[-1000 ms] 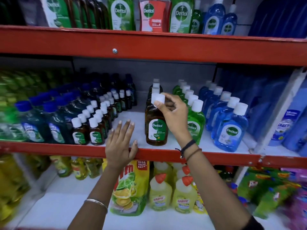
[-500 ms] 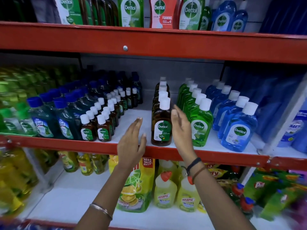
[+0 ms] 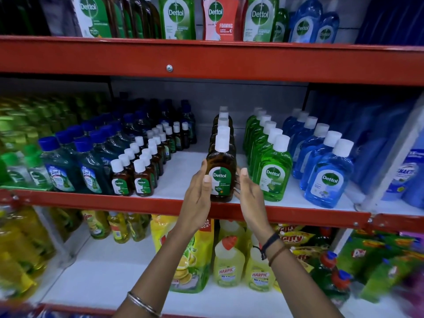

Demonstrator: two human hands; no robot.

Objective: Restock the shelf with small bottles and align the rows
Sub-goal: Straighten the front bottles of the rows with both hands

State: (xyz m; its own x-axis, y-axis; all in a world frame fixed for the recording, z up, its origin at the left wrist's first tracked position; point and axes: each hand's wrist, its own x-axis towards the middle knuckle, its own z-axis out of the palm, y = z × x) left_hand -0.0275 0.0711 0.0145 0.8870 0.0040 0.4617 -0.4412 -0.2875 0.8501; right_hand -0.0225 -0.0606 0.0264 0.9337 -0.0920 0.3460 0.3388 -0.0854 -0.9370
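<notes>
Both hands cup the front brown bottle (image 3: 221, 177) of its row, the left hand (image 3: 198, 193) flat against its left side with the thumb across the label, the right hand (image 3: 249, 193) open along its right side. The palms press in from either flank without closing, a hold that seems meant to square the bottle to the shelf (image 3: 172, 207) lip and line it up with the brown ones behind, not to lift it. It stands upright at the front edge, between the small brown bottles (image 3: 132, 180) to the left and the green row (image 3: 271, 173) just to the right; a blue row (image 3: 328, 177) follows further right.

The bottle is flat-sided amber plastic, glossy, with a smooth white screw cap and a paper label in green and white. Its broad faces give the palms good bearing. The shelf floor is a white, smooth board and the lip is red painted metal, so the base should slide easily.
</notes>
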